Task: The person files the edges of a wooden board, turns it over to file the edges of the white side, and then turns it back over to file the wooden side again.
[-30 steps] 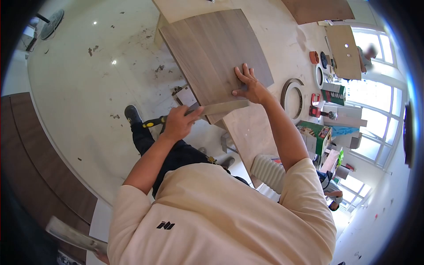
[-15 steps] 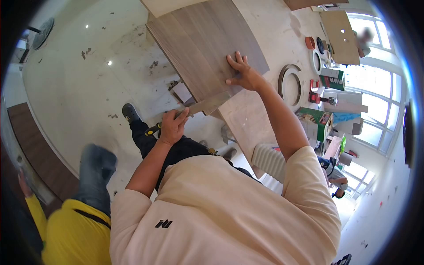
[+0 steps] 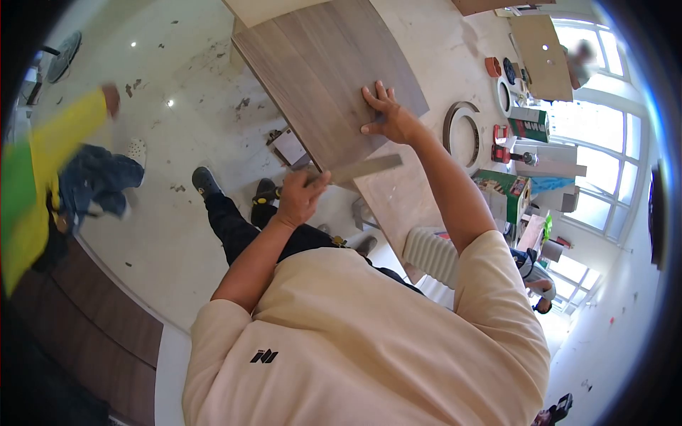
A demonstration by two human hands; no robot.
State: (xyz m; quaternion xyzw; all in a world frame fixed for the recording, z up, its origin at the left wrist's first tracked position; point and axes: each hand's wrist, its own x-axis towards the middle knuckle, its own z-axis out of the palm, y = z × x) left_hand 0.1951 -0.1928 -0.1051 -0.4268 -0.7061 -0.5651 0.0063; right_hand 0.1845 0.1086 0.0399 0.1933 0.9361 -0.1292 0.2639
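Observation:
My left hand [image 3: 302, 199] is closed around a long, flat, grey metal tool that looks like a file [image 3: 369, 169], with a black and yellow handle end behind the fist. Its blade lies across the near edge of a wood-grain board [image 3: 320, 78], close to the board's lower corner. My right hand [image 3: 389, 117] rests palm down on the board's top face, fingers and thumb spread. Below the board, part of a lighter work surface [image 3: 398, 195] shows.
A person in yellow [image 3: 57, 163] is at the left, near brown panels [image 3: 85, 319]. Curved ring pieces [image 3: 462, 135], a red power tool [image 3: 503, 145] and a green box [image 3: 504, 192] lie on the right. A white ribbed piece [image 3: 430, 255] stands by my right arm.
My left hand has pushed the file forward and to the right along the board's edge. My right hand stays on the board. The person in yellow has moved farther forward on the left.

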